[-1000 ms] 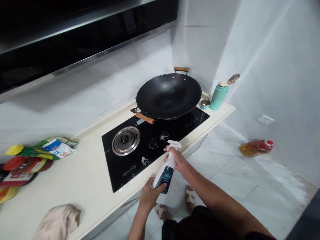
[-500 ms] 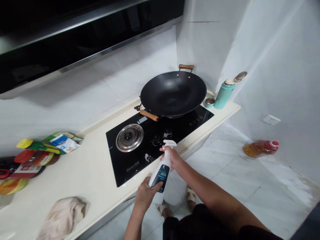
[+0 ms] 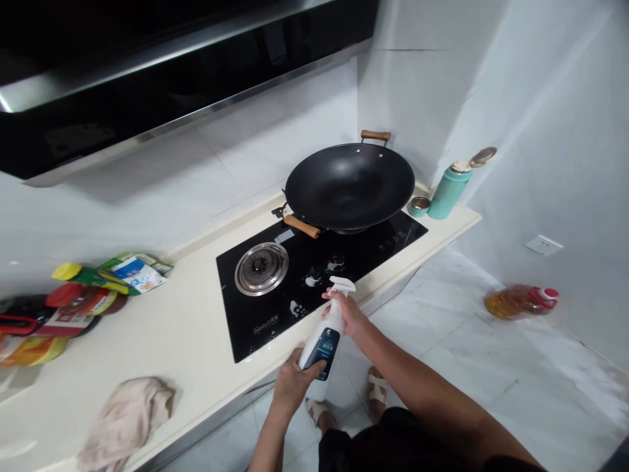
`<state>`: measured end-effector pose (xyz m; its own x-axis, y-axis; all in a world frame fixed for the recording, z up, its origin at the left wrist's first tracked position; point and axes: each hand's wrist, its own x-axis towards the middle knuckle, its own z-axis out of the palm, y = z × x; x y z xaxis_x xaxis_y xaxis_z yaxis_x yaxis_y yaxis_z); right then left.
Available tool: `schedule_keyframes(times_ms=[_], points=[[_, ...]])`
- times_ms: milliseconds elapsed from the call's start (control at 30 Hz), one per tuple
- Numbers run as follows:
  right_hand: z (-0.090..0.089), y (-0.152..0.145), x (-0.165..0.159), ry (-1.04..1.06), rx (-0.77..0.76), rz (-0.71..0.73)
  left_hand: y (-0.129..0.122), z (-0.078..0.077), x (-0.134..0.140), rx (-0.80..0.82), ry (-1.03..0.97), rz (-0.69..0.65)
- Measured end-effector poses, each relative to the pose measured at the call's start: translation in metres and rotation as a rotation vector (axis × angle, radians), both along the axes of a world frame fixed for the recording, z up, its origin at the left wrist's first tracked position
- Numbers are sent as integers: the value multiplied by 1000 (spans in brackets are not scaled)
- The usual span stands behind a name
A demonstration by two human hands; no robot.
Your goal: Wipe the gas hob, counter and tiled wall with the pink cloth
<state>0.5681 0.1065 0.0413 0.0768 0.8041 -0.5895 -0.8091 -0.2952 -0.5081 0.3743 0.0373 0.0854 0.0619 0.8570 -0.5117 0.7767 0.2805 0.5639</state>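
Observation:
A white spray bottle (image 3: pixel 322 344) with a dark blue label is held between both my hands, tilted, in front of the counter edge. Around its body wraps my left hand (image 3: pixel 293 380), thumb across the label. My right hand (image 3: pixel 348 313) grips the neck just below the white trigger head. Beyond the bottle lies the black glass gas stove (image 3: pixel 275 305), with white foam on the glass near its front edge and around its control knobs (image 3: pixel 313 274). A black wok (image 3: pixel 350 187) with wooden handles sits over the right burner; the left burner (image 3: pixel 261 269) is uncovered.
On the counter (image 3: pixel 181 328) lies a crumpled beige cloth (image 3: pixel 130 419). Condiment bottles (image 3: pixel 83 298) and packets (image 3: pixel 140 274) are at the left. A teal flask (image 3: pixel 449 191) and its cup (image 3: pixel 419 206) stand right of the wok. An oil jug (image 3: pixel 521 301) is on the floor. The range hood (image 3: pixel 196 78) overhangs.
The whole view has shifted, so the stove, wok and counter items appear slightly farther right. Both hands keep their hold on the spray bottle. More white foam shows around the left knob.

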Motion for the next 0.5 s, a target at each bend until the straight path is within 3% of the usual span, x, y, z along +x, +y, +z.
schedule_keyframes(times_ms=[233,367,500], points=[[13,-26,5,-223,78,66,-32,-42,4,-39,-288,61],[30,-31,-4,-418,207,177,-50,-45,20,-36,-397,175],[48,-21,-23,-636,230,252,-54,-39,39,58,-604,273]])
